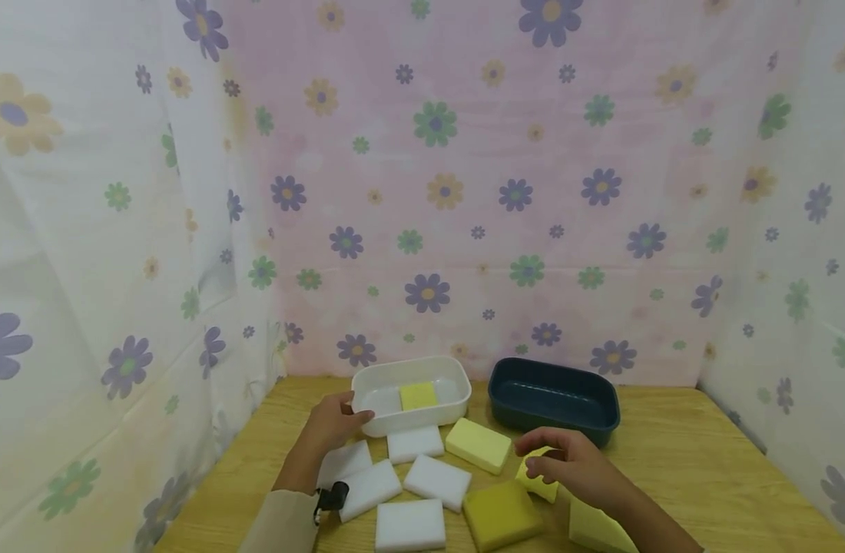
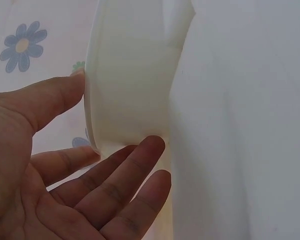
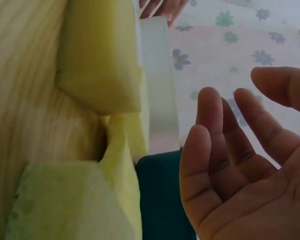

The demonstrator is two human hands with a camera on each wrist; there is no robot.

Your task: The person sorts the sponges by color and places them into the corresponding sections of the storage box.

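My left hand point(image 1: 338, 422) is at the left end of a white plastic bin point(image 1: 422, 419); thumb and index finger touch its rim, while the other fingers are loosely bent beside its wall in the left wrist view. Inside the bin lies a yellow sponge point(image 1: 418, 396). Over a small yellow sponge point(image 1: 541, 491), my right hand point(image 1: 578, 465) hovers with fingers loosely bent and nothing between them, as the right wrist view shows. Near it lie a pale yellow sponge block point(image 1: 478, 445), a darker yellow sponge point(image 1: 502, 516) and another pale one point(image 1: 594, 528), partly hidden by the forearm.
Several white sponge blocks point(image 1: 410, 525) lie on the wooden table point(image 1: 713, 476) in front of the white bin. A dark teal bin point(image 1: 548, 418) stands right of it. Flowered cloth point(image 1: 478, 230) hangs behind and at both sides.
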